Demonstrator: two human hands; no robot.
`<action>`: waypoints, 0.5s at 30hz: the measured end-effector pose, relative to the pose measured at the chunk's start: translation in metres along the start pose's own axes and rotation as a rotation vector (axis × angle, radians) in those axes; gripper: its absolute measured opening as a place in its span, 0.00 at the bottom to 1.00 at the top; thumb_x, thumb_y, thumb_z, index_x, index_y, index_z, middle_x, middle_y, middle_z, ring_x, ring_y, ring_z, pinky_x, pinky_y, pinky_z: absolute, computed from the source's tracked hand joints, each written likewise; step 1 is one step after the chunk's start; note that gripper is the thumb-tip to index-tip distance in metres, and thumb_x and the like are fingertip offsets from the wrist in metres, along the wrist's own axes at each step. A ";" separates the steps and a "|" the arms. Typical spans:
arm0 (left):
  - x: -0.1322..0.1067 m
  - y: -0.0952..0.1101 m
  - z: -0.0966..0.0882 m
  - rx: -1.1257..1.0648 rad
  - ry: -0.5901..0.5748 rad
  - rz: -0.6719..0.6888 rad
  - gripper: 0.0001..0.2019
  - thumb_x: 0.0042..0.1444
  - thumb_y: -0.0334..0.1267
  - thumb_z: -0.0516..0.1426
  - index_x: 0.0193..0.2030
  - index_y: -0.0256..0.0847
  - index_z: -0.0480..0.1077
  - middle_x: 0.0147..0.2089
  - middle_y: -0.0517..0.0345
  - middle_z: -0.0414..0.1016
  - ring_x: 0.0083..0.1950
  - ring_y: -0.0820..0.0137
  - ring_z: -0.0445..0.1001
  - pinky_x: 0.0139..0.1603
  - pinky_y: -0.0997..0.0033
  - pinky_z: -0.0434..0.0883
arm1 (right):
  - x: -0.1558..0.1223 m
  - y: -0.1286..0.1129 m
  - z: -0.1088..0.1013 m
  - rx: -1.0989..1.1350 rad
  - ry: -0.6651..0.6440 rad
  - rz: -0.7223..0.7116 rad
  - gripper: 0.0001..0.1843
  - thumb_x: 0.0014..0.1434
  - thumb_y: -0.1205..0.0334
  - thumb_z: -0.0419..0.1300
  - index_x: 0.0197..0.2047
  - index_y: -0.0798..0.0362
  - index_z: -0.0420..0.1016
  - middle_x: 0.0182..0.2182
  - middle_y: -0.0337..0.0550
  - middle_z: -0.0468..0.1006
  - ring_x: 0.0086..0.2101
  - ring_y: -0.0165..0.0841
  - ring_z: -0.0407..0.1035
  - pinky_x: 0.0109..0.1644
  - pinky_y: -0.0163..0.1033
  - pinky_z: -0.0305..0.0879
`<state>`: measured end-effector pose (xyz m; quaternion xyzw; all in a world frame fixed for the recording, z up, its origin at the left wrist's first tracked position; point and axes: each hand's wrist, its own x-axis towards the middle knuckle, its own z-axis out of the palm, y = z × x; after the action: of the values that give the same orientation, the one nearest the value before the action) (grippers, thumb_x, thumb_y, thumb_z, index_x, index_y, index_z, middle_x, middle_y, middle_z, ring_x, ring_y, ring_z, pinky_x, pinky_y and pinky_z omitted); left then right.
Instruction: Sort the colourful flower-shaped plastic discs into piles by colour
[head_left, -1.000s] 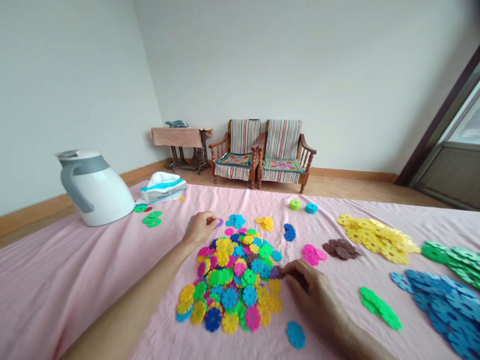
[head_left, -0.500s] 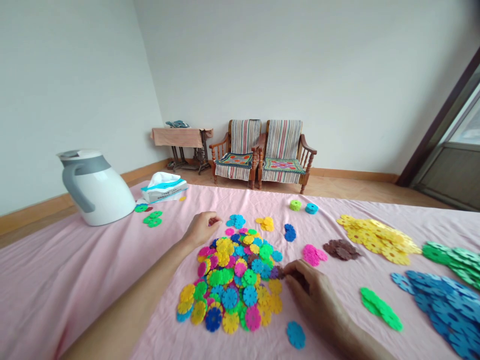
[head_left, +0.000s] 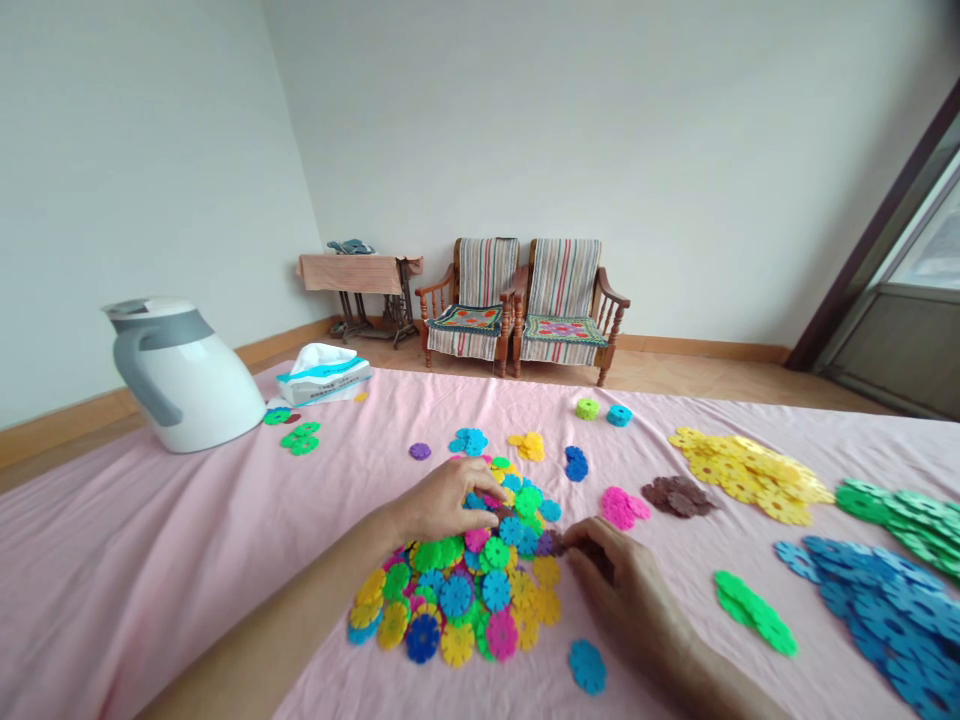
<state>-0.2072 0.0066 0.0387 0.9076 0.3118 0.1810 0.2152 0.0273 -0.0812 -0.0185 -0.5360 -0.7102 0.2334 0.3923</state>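
A mixed pile of flower-shaped plastic discs (head_left: pixel 457 595) in several colours lies on a pink cloth. My left hand (head_left: pixel 450 497) reaches over the pile's far side, thumb and fingers apart near a brown disc, covering part of the heap. At the pile's right edge, my right hand (head_left: pixel 619 570) pinches a brown disc (head_left: pixel 556 542) beside a purple one. Beyond my left hand a single purple disc (head_left: pixel 420 452) rests on the cloth. Small groups of light blue discs (head_left: pixel 469 441), yellow discs (head_left: pixel 528 445) and dark blue discs (head_left: pixel 576 463) lie behind the pile.
To the right are pink discs (head_left: pixel 624 508), brown discs (head_left: pixel 679 496), a yellow heap (head_left: pixel 750 475), green discs (head_left: pixel 754 612) and a large blue heap (head_left: pixel 885 610). A white jug (head_left: pixel 202 385) and a tissue box (head_left: pixel 326 375) stand at left. Two chairs (head_left: pixel 562 300) are beyond.
My left hand has moved right, from beside the pile to over it. A purple disc now lies where that hand was. My right hand stays at the pile's edge with the brown disc.
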 end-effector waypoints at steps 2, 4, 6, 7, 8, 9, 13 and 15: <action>0.000 0.005 0.005 0.022 -0.017 0.018 0.14 0.47 0.39 0.63 0.43 0.44 0.75 0.39 0.56 0.72 0.43 0.66 0.69 0.46 0.69 0.64 | 0.000 0.000 0.000 0.005 0.000 0.003 0.10 0.54 0.68 0.49 0.34 0.51 0.71 0.28 0.38 0.74 0.28 0.30 0.66 0.31 0.33 0.59; 0.000 0.009 0.011 0.044 -0.020 0.021 0.15 0.47 0.39 0.63 0.44 0.45 0.74 0.41 0.56 0.71 0.45 0.65 0.68 0.47 0.69 0.63 | 0.000 -0.001 0.000 0.011 -0.001 0.005 0.10 0.55 0.68 0.49 0.34 0.52 0.71 0.28 0.39 0.74 0.28 0.30 0.66 0.32 0.33 0.59; 0.000 0.012 0.014 0.062 -0.012 0.025 0.15 0.47 0.38 0.63 0.44 0.44 0.74 0.41 0.55 0.69 0.45 0.65 0.67 0.47 0.68 0.63 | 0.001 -0.001 0.000 0.018 0.002 0.001 0.10 0.55 0.67 0.49 0.34 0.52 0.70 0.29 0.39 0.74 0.29 0.31 0.66 0.33 0.34 0.60; 0.000 0.013 0.015 0.064 -0.014 0.031 0.14 0.47 0.37 0.63 0.43 0.44 0.74 0.41 0.56 0.69 0.45 0.65 0.67 0.47 0.68 0.63 | 0.001 -0.001 0.000 0.022 0.002 -0.002 0.10 0.55 0.68 0.49 0.34 0.52 0.70 0.29 0.40 0.74 0.29 0.31 0.66 0.34 0.34 0.60; 0.001 0.014 0.016 0.063 -0.018 0.037 0.13 0.47 0.37 0.63 0.42 0.43 0.74 0.39 0.56 0.69 0.44 0.66 0.67 0.46 0.68 0.63 | 0.001 -0.001 0.000 0.025 0.002 -0.007 0.10 0.55 0.68 0.49 0.34 0.52 0.70 0.29 0.40 0.74 0.30 0.31 0.66 0.34 0.34 0.60; 0.001 0.015 0.016 0.059 -0.022 0.041 0.12 0.47 0.36 0.63 0.40 0.43 0.74 0.38 0.56 0.69 0.43 0.66 0.67 0.45 0.69 0.63 | 0.001 -0.002 0.000 0.027 0.002 -0.010 0.10 0.55 0.68 0.49 0.34 0.52 0.70 0.30 0.40 0.74 0.30 0.31 0.67 0.35 0.34 0.60; 0.002 0.018 0.014 0.017 -0.013 0.029 0.05 0.47 0.30 0.60 0.32 0.40 0.72 0.34 0.58 0.71 0.41 0.67 0.67 0.42 0.71 0.63 | 0.001 -0.002 0.000 0.027 0.001 -0.010 0.10 0.55 0.69 0.49 0.34 0.52 0.70 0.30 0.39 0.74 0.31 0.31 0.67 0.35 0.34 0.60; 0.003 0.016 0.014 -0.037 -0.012 -0.005 0.03 0.47 0.29 0.58 0.30 0.39 0.71 0.33 0.59 0.72 0.39 0.68 0.68 0.41 0.72 0.64 | 0.001 -0.003 0.000 0.028 -0.001 -0.005 0.10 0.55 0.69 0.49 0.34 0.52 0.70 0.29 0.39 0.73 0.30 0.31 0.67 0.35 0.34 0.60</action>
<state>-0.1911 -0.0064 0.0358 0.9037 0.3094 0.1808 0.2344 0.0261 -0.0810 -0.0160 -0.5284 -0.7085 0.2425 0.4000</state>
